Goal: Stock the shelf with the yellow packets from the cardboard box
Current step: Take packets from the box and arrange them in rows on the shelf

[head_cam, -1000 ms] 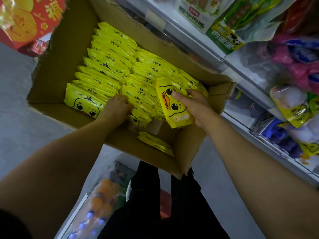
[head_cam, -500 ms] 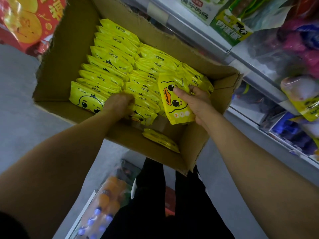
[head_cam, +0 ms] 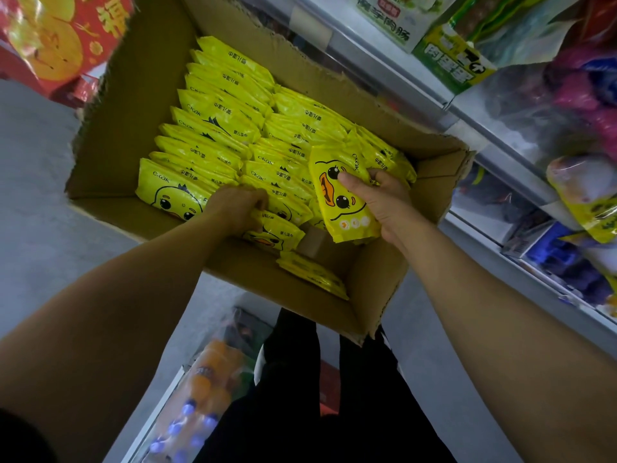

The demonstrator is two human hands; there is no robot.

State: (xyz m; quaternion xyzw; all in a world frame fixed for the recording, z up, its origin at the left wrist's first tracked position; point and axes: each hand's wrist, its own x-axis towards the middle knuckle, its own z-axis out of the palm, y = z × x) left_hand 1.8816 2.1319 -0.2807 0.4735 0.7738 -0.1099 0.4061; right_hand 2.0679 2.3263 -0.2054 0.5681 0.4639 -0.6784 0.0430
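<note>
Leftmost, a red printed bag (head_cam: 56, 38) is seen at the upper corner, above grey floor. Next, the open cardboard box (head_cam: 133, 105) is shown tilted across the view, and two rows of yellow packets (head_cam: 213, 128) are packed on edge inside it, each overlapping the one behind. The nearest packet of the left row (head_cam: 170, 192) is turned face up, so that a cartoon duck face is visible. The left hand (head_cam: 238, 208) is pressed down into the near end of the rows, its fingers curled closed around the top edge of a packet (head_cam: 273, 233) that lies at the front of the middle stack. Below that, one loose packet (head_cam: 312, 274) is found lying flat on the bare box floor. Further right, a duck-faced packet (head_cam: 344, 202) is held upright and raised clear of the rows by the right hand (head_cam: 384, 198), the thumb being laid across its printed front and the fingers wrapped behind, so the grip is clamped on it. Under the box, dark trousers and a shrink-wrapped pack of orange bottles (head_cam: 207, 385) are seen. At the far right, white shelves (head_cam: 367, 38) are filled with bagged goods, including a green-and-white bag (head_cam: 450, 61).
</note>
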